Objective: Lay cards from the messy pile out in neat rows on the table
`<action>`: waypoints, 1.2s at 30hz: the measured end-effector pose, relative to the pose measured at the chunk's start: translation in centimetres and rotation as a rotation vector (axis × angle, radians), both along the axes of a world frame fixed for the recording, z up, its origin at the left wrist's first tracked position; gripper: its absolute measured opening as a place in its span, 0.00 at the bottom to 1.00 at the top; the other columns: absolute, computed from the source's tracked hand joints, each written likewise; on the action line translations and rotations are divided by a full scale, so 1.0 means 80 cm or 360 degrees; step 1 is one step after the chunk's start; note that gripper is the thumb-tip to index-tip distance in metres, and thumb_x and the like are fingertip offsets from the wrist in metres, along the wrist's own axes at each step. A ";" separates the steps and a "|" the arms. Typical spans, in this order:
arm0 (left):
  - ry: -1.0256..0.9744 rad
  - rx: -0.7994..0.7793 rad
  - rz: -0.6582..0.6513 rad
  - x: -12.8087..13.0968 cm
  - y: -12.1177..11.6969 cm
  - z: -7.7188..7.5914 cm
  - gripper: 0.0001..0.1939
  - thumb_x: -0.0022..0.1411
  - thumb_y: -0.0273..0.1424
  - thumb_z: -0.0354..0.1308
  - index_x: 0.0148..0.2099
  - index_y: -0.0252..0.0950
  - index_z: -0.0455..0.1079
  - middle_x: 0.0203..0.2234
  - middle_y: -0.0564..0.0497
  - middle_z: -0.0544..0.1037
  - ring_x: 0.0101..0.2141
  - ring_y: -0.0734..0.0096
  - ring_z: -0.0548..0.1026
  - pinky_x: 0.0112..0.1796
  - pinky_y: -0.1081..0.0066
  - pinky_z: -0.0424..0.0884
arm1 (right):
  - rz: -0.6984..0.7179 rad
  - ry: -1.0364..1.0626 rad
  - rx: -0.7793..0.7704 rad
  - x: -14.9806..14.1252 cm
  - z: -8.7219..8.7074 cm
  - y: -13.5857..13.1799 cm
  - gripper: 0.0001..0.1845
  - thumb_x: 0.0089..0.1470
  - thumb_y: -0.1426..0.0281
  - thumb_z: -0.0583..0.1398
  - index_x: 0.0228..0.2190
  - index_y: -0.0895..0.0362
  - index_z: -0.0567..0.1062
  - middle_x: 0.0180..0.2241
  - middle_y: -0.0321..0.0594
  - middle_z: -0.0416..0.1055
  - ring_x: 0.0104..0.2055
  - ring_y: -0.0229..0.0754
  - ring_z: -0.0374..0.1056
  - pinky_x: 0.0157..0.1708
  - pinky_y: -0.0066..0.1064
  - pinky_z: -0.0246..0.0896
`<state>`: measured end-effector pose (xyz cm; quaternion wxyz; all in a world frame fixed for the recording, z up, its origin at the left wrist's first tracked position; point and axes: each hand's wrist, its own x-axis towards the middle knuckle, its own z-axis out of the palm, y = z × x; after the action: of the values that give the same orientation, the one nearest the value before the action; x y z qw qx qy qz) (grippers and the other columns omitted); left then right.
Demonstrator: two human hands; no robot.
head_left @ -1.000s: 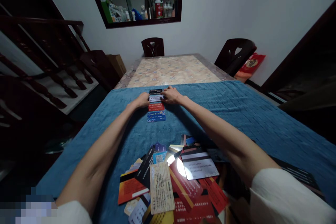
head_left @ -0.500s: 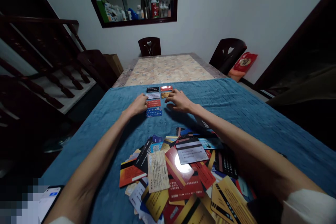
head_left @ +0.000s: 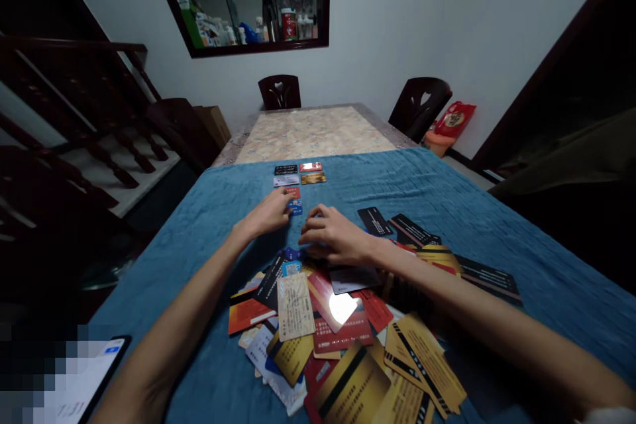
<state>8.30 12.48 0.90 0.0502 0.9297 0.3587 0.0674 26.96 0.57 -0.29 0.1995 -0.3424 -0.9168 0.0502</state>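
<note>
Blue cloth (head_left: pixel 342 192) covers the near part of a beige patterned counter (head_left: pixel 318 132). On it lies a loose heap of gold, red, black and silver plastic cards (head_left: pixel 342 332). Beyond, a black card (head_left: pixel 285 170), a pale silver card (head_left: pixel 286 181), an orange-red card (head_left: pixel 295 193) and a blue card (head_left: pixel 297 207) form a column; a glossy red card (head_left: pixel 311 167) and a shiny gold card (head_left: pixel 313 178) lie beside its far end. The left hand (head_left: pixel 271 212), fingers curled, partly covers the column's two nearest cards; I cannot tell whether it pinches one. The right hand (head_left: pixel 335 235), fingers bent, is at the heap's far edge, its grip hidden.
</note>
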 end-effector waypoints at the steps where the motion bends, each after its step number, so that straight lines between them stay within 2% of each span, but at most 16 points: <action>1: -0.0025 -0.0001 -0.0024 0.001 -0.005 -0.001 0.13 0.61 0.26 0.53 0.46 0.32 0.74 0.47 0.40 0.73 0.48 0.56 0.72 0.51 0.62 0.69 | 0.0037 -0.0004 -0.0011 -0.005 0.001 -0.008 0.12 0.61 0.69 0.59 0.45 0.56 0.78 0.45 0.43 0.76 0.52 0.49 0.57 0.49 0.42 0.52; 5: -0.0019 -0.0012 -0.0081 0.003 -0.023 0.000 0.11 0.62 0.26 0.52 0.44 0.33 0.73 0.46 0.41 0.72 0.48 0.58 0.71 0.51 0.63 0.68 | 0.0181 -0.0081 -0.0042 -0.023 0.002 -0.036 0.13 0.60 0.71 0.58 0.46 0.56 0.77 0.48 0.43 0.75 0.53 0.49 0.57 0.50 0.42 0.52; 11: 0.0034 -0.0027 -0.0093 0.003 -0.050 0.007 0.14 0.60 0.26 0.54 0.48 0.35 0.72 0.46 0.43 0.71 0.48 0.60 0.71 0.51 0.64 0.67 | 0.0264 -0.0208 -0.0045 -0.034 -0.005 -0.052 0.16 0.62 0.65 0.56 0.50 0.53 0.75 0.57 0.40 0.70 0.57 0.53 0.54 0.50 0.44 0.51; 17: 0.0165 -0.0039 -0.0140 0.008 -0.075 0.014 0.13 0.61 0.25 0.53 0.47 0.33 0.72 0.47 0.41 0.71 0.48 0.59 0.70 0.50 0.64 0.68 | 0.0279 -0.0368 -0.0052 -0.036 -0.003 -0.063 0.17 0.60 0.67 0.56 0.50 0.51 0.75 0.58 0.39 0.69 0.52 0.53 0.57 0.47 0.45 0.52; 23: 0.0314 -0.0060 -0.0147 0.013 -0.088 0.023 0.11 0.63 0.26 0.51 0.45 0.32 0.72 0.47 0.40 0.70 0.48 0.59 0.70 0.48 0.65 0.68 | 0.0185 -0.0424 -0.0068 -0.033 0.005 -0.067 0.17 0.60 0.64 0.57 0.50 0.53 0.74 0.55 0.44 0.70 0.55 0.56 0.56 0.49 0.49 0.52; 28: 0.0321 -0.0027 -0.0143 0.007 -0.095 0.036 0.12 0.63 0.24 0.49 0.44 0.31 0.73 0.46 0.39 0.72 0.46 0.60 0.72 0.46 0.66 0.68 | 0.0072 -0.0443 -0.0075 -0.027 0.007 -0.065 0.25 0.59 0.54 0.59 0.50 0.57 0.73 0.50 0.49 0.71 0.53 0.56 0.57 0.50 0.50 0.54; 31: 0.0374 -0.0078 -0.0150 0.000 -0.099 0.046 0.11 0.62 0.26 0.51 0.39 0.33 0.75 0.41 0.41 0.75 0.41 0.61 0.74 0.40 0.68 0.68 | -0.0046 -0.0473 -0.0085 -0.024 0.007 -0.064 0.26 0.58 0.52 0.58 0.48 0.58 0.74 0.50 0.51 0.70 0.53 0.56 0.57 0.50 0.50 0.54; 36: 0.0568 -0.0351 -0.0200 -0.008 -0.116 0.057 0.11 0.60 0.35 0.57 0.31 0.34 0.76 0.29 0.45 0.78 0.29 0.65 0.74 0.30 0.71 0.65 | -0.0232 -0.0546 -0.0172 -0.020 0.009 -0.062 0.25 0.58 0.52 0.59 0.47 0.58 0.75 0.49 0.51 0.70 0.51 0.56 0.58 0.47 0.48 0.55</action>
<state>7.69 3.22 5.48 0.0914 0.9362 0.3086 -0.1413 25.32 -4.42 0.40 0.0248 -0.4216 -0.9061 0.0256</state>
